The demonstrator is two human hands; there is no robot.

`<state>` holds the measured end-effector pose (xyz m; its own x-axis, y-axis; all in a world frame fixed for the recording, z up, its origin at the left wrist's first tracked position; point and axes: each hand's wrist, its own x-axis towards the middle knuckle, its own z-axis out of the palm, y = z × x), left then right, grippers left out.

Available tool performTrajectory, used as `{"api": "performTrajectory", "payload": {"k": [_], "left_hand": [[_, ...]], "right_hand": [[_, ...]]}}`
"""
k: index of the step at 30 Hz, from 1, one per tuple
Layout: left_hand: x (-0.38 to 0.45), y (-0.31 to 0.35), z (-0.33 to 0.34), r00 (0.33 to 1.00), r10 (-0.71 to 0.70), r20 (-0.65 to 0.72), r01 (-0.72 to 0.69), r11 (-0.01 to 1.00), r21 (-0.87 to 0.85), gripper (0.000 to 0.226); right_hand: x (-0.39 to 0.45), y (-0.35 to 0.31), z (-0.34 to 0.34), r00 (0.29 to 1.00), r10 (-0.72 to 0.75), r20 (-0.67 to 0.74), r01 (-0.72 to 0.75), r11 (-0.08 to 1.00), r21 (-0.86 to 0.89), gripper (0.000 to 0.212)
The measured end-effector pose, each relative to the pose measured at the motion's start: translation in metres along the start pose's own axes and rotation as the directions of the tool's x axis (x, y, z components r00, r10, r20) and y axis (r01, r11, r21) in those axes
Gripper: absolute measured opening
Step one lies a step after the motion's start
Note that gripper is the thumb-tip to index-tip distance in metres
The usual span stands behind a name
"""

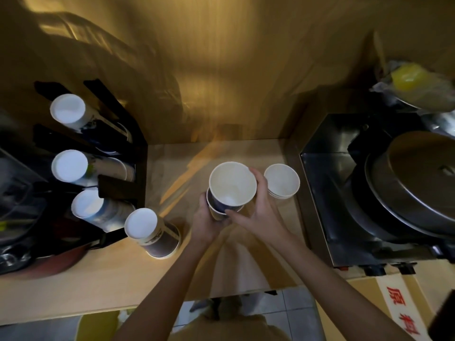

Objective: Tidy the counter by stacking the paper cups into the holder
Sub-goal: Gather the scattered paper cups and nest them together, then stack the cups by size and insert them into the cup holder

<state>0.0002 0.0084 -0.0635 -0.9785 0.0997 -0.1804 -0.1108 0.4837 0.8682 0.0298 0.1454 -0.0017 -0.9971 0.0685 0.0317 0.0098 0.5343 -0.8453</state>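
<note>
Both hands, left (205, 219) and right (256, 205), fingers clamped on nested dark-sided paper cups (231, 188); white cup stack (282, 180) just right, black holder (118, 183) left

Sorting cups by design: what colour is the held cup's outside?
Dark navy blue outside, cream inside, on the held cup; seen in the head view.

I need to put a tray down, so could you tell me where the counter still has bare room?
Bare counter runs along the near edge, under the forearms. Another free patch lies behind the held cups, toward the wall, between the black holder and the steel appliance. It is crowded around the upside-down cup stack and the small upright stack.
</note>
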Motion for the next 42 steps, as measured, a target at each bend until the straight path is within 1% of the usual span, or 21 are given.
{"api": "performTrajectory", "payload": {"k": [2,5,11,15,18,20,22,23,24,25,26,27,28,29,30,31,33,36,38,40,42], "left_hand": [[0.000,0.000,0.001,1.000,-0.009,0.000,0.009,1.000,0.015,0.086],[0.001,-0.001,0.001,1.000,-0.022,-0.009,0.022,0.999,0.036,0.082],[0.000,0.001,0.001,0.999,-0.029,-0.020,0.030,0.999,0.038,0.080],[0.001,0.004,-0.001,0.999,-0.035,0.012,0.034,0.997,0.062,0.082],[0.002,0.007,-0.004,0.996,-0.079,0.035,0.077,0.995,0.068,0.091],[0.001,0.010,-0.009,0.991,-0.121,0.059,0.117,0.991,0.070,0.099],[-0.003,0.018,-0.021,0.980,-0.172,0.104,0.157,0.977,0.143,0.108],[-0.006,0.025,-0.030,0.976,-0.178,0.121,0.147,0.962,0.228,0.106],[-0.011,0.031,-0.040,0.983,-0.147,0.114,0.105,0.945,0.310,0.096],[-0.017,0.037,-0.053,0.994,-0.072,0.079,0.038,0.929,0.368,0.079],[-0.025,0.042,-0.066,0.999,0.031,0.023,-0.038,0.917,0.398,0.060],[-0.034,0.047,-0.080,0.991,0.131,-0.039,-0.104,0.906,0.411,0.042],[-0.042,0.048,-0.094,0.976,0.203,-0.084,-0.148,0.890,0.431,0.029],[-0.052,0.048,-0.108,0.963,0.250,-0.101,-0.176,0.867,0.466,0.019],[-0.062,0.046,-0.121,0.956,0.278,-0.088,-0.198,0.840,0.505,0.013],[-0.072,0.043,-0.133,0.952,0.301,-0.058,-0.224,0.813,0.537,0.014],[-0.092,0.030,-0.153,0.943,0.332,-0.027,-0.256,0.773,0.581,0.021],[-0.110,-0.003,-0.167,0.950,0.289,-0.115,-0.172,0.795,0.582,0.025],[-0.114,-0.033,-0.165,0.961,0.227,-0.161,-0.097,0.816,0.570,0.024],[-0.113,-0.064,-0.154,0.977,0.133,-0.169,-0.014,0.824,0.566,0.019],[-0.107,-0.087,-0.136,0.988,-0.002,-0.154,0.087,0.832,0.548,0.037]], "right_hand": [[-0.002,0.005,0.004,0.999,0.027,0.018,-0.026,0.999,-0.029,0.091],[-0.005,0.012,0.008,0.996,0.072,0.054,-0.068,0.995,-0.076,0.092],[-0.007,0.026,0.013,0.991,0.047,0.127,-0.028,0.988,-0.149,0.089],[-0.002,0.028,0.012,0.990,0.094,0.110,-0.084,0.992,-0.095,0.078],[0.004,0.023,0.010,0.989,0.129,0.073,-0.123,0.988,-0.089,0.070],[0.008,0.017,0.008,0.992,0.128,0.022,-0.126,0.989,-0.079,0.064],[0.012,0.009,0.005,0.995,0.097,-0.030,-0.099,0.990,-0.096,0.057],[0.015,0.003,0.004,0.997,0.067,-0.044,-0.072,0.990,-0.124,0.052],[0.018,-0.003,0.004,0.999,0.029,-0.046,-0.036,0.986,-0.161,0.048],[0.022,-0.010,0.004,0.999,-0.015,-0.035,0.008,0.979,-0.203,0.043],[0.025,-0.018,0.005,0.998,-0.061,-0.008,0.057,0.968,-0.243,0.040],[0.029,-0.026,0.007,0.994,-0.102,0.035,0.107,0.955,-0.277,0.038],[0.032,-0.034,0.010,0.986,-0.143,0.086,0.163,0.937,-0.308,0.039],[0.034,-0.043,0.014,0.972,-0.188,0.142,0.227,0.913,-0.340,0.040],[0.036,-0.051,0.019,0.952,-0.228,0.203,0.290,0.884,-0.366,0.039],[0.037,-0.060,0.025,0.929,-0.260,0.262,0.347,0.858,-0.379,0.036],[0.037,-0.074,0.038,0.871,-0.314,0.378,0.452,0.814,-0.365,0.033],[0.035,-0.089,0.058,0.774,-0.359,0.522,0.555,0.782,-0.285,0.044],[0.033,-0.095,0.072,0.723,-0.365,0.587,0.590,0.769,-0.248,0.054],[0.031,-0.096,0.087,0.679,-0.353,0.644,0.624,0.740,-0.252,0.063],[0.030,-0.095,0.098,0.656,-0.310,0.688,0.628,0.729,-0.271,0.072]]}}
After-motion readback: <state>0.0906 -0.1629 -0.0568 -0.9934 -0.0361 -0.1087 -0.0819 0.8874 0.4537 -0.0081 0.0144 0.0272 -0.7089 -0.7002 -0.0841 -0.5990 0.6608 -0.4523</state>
